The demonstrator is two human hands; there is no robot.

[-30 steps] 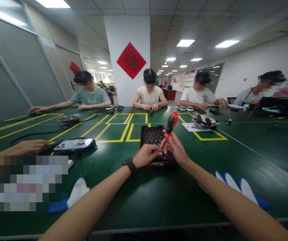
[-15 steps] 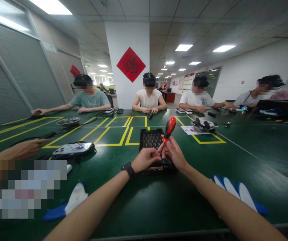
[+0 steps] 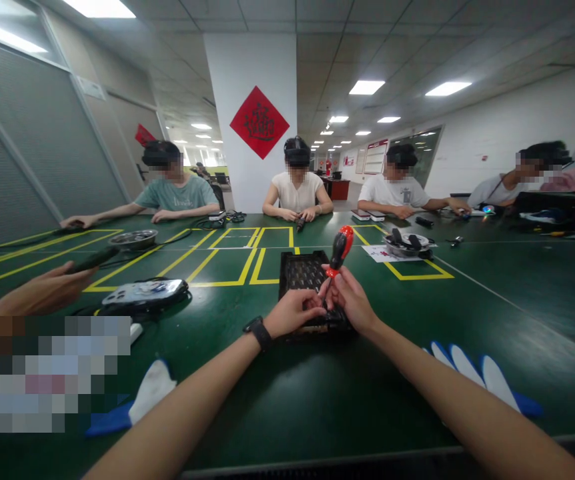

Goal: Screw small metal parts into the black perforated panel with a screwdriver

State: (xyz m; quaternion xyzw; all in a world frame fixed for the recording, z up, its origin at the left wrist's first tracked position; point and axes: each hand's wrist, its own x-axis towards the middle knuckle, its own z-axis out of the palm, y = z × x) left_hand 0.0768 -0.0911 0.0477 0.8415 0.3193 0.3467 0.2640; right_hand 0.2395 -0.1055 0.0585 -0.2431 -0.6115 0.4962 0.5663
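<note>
A red and black screwdriver (image 3: 341, 250) stands nearly upright, handle up, with my right hand (image 3: 351, 297) closed around its lower part. The shaft points down toward a black plastic case (image 3: 305, 270) on the green table. My left hand (image 3: 295, 312) is pinched at the screwdriver's lower end, over the near part of the case. Whatever lies between the left fingertips is too small to make out. The case has a patterned, grid-like inside, and my hands cover much of its near side.
White and blue gloves (image 3: 152, 390) lie on both sides of my forearms. A flat device with a glossy top (image 3: 145, 293) is to the left. Another person's hand (image 3: 42, 287) holds a dark object there. A metal bowl (image 3: 407, 245) stands farther right. Several people sit across the table.
My view has shifted slightly. Both my hands stay at the case with the screwdriver in nearly the same pose. The other person's hand at the left now has the dark object raised.
</note>
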